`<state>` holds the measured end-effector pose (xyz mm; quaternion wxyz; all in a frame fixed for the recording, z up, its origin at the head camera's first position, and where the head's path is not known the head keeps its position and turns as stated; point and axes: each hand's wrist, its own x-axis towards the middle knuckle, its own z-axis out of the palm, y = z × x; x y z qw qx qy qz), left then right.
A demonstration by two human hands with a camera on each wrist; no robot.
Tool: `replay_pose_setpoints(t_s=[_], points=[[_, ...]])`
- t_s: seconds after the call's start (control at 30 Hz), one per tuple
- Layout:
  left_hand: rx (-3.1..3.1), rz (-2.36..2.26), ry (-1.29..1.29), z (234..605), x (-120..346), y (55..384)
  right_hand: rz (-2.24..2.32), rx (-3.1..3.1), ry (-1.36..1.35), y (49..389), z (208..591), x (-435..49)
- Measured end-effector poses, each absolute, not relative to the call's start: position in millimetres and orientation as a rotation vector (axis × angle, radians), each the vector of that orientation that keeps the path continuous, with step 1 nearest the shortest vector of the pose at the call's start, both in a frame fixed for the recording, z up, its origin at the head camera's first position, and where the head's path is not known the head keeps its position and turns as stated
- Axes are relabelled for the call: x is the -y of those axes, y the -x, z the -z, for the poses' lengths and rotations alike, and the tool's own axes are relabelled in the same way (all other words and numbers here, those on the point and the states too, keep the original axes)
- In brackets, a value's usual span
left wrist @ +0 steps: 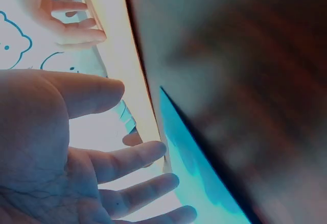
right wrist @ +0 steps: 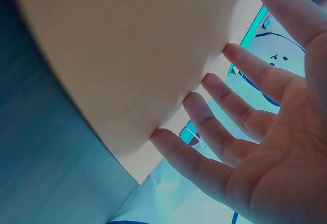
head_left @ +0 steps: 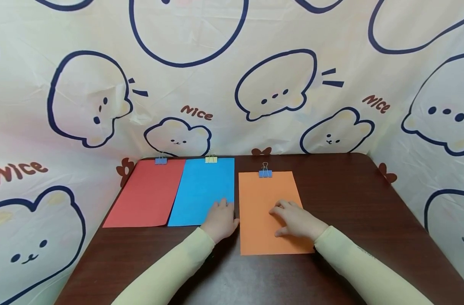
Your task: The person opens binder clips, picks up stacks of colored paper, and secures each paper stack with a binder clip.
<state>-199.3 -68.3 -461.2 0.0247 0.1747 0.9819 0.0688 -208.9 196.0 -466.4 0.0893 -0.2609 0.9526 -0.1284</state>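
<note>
My left hand (head_left: 219, 219) lies over the lower right corner of a blue sheet of paper (head_left: 205, 186), its thumb beside the orange sheet's left edge. In the left wrist view the left hand's fingers (left wrist: 138, 162) are spread and fairly straight, holding nothing. On the right, my right hand (head_left: 297, 221) is over an orange sheet of paper (head_left: 260, 212). Its fingertips touch the paper in the right wrist view, fingers (right wrist: 204, 114) spread and slightly bent. A blue binder clip (head_left: 265, 173) grips the orange sheet's top edge; a pale yellow binder clip (head_left: 211, 159) is on the blue sheet's.
A red sheet of paper (head_left: 146, 197) with a blue binder clip (head_left: 161, 161) lies left of the blue sheet, their edges meeting. All the sheets lie on a dark brown wooden table (head_left: 342, 190). A white cartoon-printed cloth (head_left: 220, 84) hangs behind and at both sides.
</note>
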Motion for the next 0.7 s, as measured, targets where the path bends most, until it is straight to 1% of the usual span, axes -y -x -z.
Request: replay_pose_setpoints(t_s=[0.33, 0.7], points=[[-3.039, -0.225, -0.52, 465, 76, 193, 0.406, -2.812, 0.727, 216, 466, -194], [-3.118, -0.173, -0.576, 470, 75, 193, 0.406, -2.803, 0.715, 235, 466, -189]])
